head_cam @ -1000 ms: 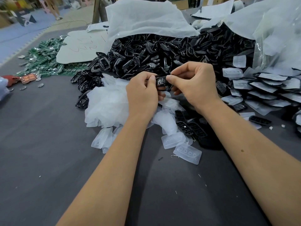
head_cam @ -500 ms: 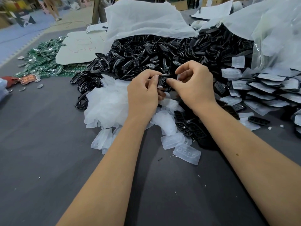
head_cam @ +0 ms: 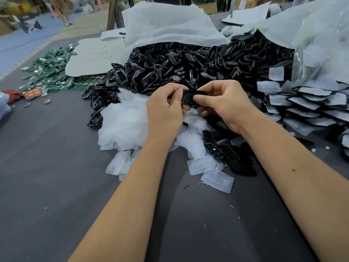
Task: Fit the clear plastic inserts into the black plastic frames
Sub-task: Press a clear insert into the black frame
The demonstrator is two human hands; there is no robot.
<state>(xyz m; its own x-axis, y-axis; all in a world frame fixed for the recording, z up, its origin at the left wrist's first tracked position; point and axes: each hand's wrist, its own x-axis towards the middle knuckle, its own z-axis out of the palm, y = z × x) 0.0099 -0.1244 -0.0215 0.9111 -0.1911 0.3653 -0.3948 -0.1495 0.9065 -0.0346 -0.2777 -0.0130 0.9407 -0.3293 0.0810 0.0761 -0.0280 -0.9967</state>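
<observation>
Right now you hold one black frame [head_cam: 190,98] up between both hands, above the heap of clear inserts [head_cam: 124,121]. Your left hand [head_cam: 165,110] pinches its left end, thumb on top and fingers curled beneath; your right hand [head_cam: 224,104] pinches the right end the same way, thumb pressed on the frame's face. Whether a clear insert already sits inside that frame cannot be told from this angle.

Just below the held frame, the loose clear inserts spread toward you over the dark grey surface [head_cam: 56,195], with one four-holed insert [head_cam: 217,179] lying nearest you. Beside it, under your right wrist, lie a few black button pads [head_cam: 221,150]. Beyond the held frame rises the big pile of black frames [head_cam: 188,67], spilling from a white sack [head_cam: 166,25]. To the right of the frame sit stacked frames with inserts fitted [head_cam: 311,108] and a clear plastic bag [head_cam: 321,44]. Far to the left of the frame lie green circuit boards [head_cam: 51,70], partly under a white sheet [head_cam: 94,57].
</observation>
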